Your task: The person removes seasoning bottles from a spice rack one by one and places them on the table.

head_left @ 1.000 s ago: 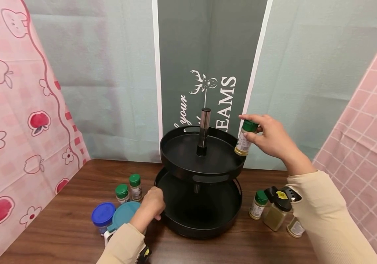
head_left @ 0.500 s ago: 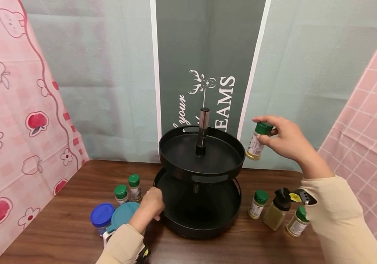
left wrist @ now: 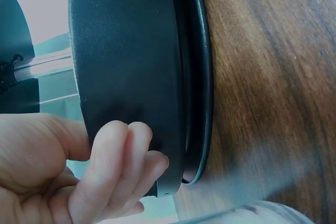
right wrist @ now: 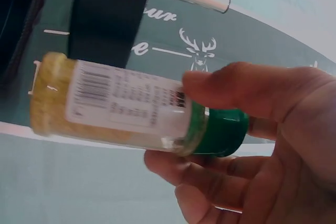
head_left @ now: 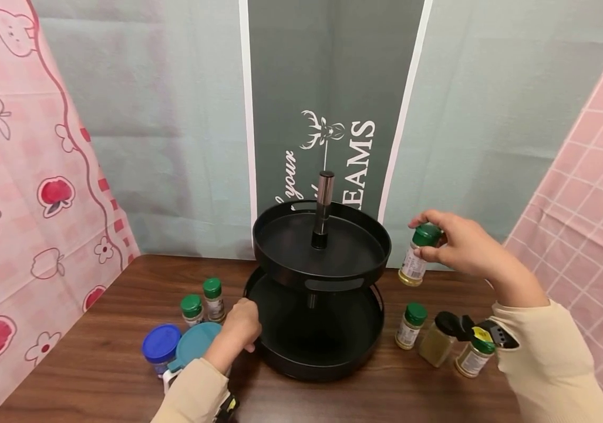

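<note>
My right hand (head_left: 467,247) grips a spice jar (head_left: 414,264) by its green lid, in the air to the right of the two-tier black rack. In the right wrist view the jar (right wrist: 115,98) shows a white label with a barcode and yellowish contents. My left hand (head_left: 242,325) holds the left side of the rack's lower tray (head_left: 322,371). Up close in the left wrist view, the fingers (left wrist: 113,166) lie against that tray's outer wall, with the thumb at its rim. The upper tray (head_left: 354,247) holds nothing, and a metal post (head_left: 324,202) rises from its middle.
Right of the rack stand a green-lidded jar (head_left: 409,329), a black-lidded jar (head_left: 435,343) and another green-lidded jar (head_left: 472,359). On the left are two green-lidded jars (head_left: 214,302), a blue-lidded container (head_left: 161,343) and a teal-lidded container (head_left: 195,343). Cloth hangs behind the wooden table (head_left: 105,329).
My right hand has carried the spice jar rightward from the upper tray's edge, then down beside the rack. The left hand stays on the lower tray.
</note>
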A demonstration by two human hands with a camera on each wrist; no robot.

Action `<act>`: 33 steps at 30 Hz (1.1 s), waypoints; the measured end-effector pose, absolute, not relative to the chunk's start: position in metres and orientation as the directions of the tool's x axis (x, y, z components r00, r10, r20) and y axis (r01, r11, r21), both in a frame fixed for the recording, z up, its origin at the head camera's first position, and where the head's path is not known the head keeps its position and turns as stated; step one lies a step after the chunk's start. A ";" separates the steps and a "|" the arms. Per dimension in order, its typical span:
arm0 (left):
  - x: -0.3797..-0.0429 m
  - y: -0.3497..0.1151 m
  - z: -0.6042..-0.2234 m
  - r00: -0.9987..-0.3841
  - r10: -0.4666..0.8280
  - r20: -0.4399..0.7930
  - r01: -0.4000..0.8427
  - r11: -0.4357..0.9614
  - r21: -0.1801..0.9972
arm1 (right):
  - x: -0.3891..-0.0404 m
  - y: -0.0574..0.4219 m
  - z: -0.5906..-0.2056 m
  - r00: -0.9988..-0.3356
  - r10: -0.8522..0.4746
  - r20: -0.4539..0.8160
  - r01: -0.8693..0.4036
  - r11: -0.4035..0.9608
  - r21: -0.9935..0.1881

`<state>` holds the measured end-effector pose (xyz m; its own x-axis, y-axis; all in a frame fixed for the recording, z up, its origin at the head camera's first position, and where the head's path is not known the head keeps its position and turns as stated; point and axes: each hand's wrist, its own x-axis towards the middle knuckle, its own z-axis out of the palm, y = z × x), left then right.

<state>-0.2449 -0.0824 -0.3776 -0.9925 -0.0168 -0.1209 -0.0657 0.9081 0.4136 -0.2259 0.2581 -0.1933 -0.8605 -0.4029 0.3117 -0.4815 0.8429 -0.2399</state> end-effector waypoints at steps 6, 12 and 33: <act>-0.244 -0.084 -0.377 -0.993 -0.010 -0.121 -0.060 0.909 0.413 | -0.219 0.266 -0.206 -0.856 -0.435 0.281 -0.499 0.836 -0.228; -0.243 -0.084 -0.378 -0.992 -0.007 -0.126 -0.059 0.909 0.412 | -0.211 0.274 -0.214 -0.858 -0.440 0.265 -0.499 0.835 -0.231; -0.242 -0.084 -0.378 -0.994 -0.018 -0.108 -0.063 0.899 0.432 | -0.201 0.284 -0.261 -0.857 -0.474 0.203 -0.509 0.839 -0.191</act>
<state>-0.2423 -0.0840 -0.3782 -0.9940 -0.0181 -0.1081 -0.0634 0.8995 0.4324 -0.2012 0.2840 -0.2613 -0.8568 -0.4742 0.2025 -0.5095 0.8391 -0.1905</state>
